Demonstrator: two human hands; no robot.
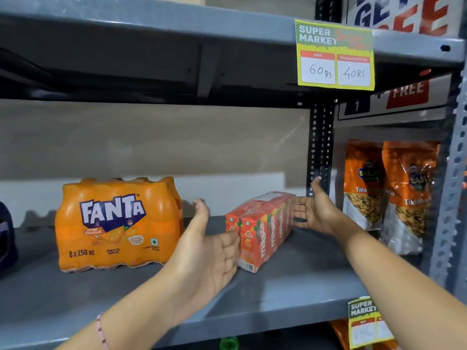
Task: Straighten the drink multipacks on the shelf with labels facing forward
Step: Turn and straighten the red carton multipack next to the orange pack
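Observation:
An orange Fanta multipack (pixel 118 223) stands on the grey shelf (pixel 290 281) at the left, its label facing me. To its right a red Maaza juice-carton multipack (pixel 262 228) lies turned at an angle, its narrow end toward me. My left hand (pixel 209 251) is open, palm facing right, fingertips touching or nearly touching the pack's near left end. My right hand (pixel 316 210) is open with its palm facing left, at the pack's far right side. Neither hand grips the pack.
Two orange snack bags (pixel 391 188) stand in the bay to the right, behind a perforated black upright (pixel 319 147). A yellow price tag (pixel 334 55) hangs from the shelf above. A dark object (pixel 6 238) sits at the far left edge.

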